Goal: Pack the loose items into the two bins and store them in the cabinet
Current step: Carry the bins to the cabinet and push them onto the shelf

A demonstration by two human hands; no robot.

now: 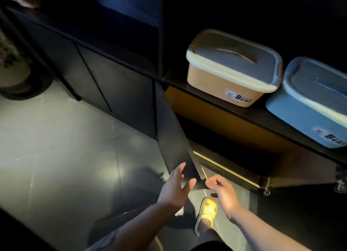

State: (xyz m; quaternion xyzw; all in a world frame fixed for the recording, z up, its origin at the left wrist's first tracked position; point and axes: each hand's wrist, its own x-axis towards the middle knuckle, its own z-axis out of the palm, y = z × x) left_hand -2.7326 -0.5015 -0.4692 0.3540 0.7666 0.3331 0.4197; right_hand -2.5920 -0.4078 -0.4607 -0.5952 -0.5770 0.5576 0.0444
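Observation:
Two lidded bins stand on the dark cabinet top: an orange bin (227,85) with a pale lid and a "Bear" sticker, and to its right a blue bin (308,117), also lidded. Below them the cabinet door (174,138) swings outward, showing a dark compartment (234,147) with a lit strip along its floor edge. My left hand (176,186) lies flat with spread fingers against the door's outer face near its lower corner. My right hand (223,190) is loosely curled at the door's edge; its fingertips pinch near a thin stick-like sliver, and what they hold is unclear.
Shut dark cabinet doors (112,85) run along the left. The glossy grey tiled floor (65,156) spreads below them. A round dark pot base (20,81) with a plant sits at far left. My foot in a yellow slipper (206,213) stands under the door.

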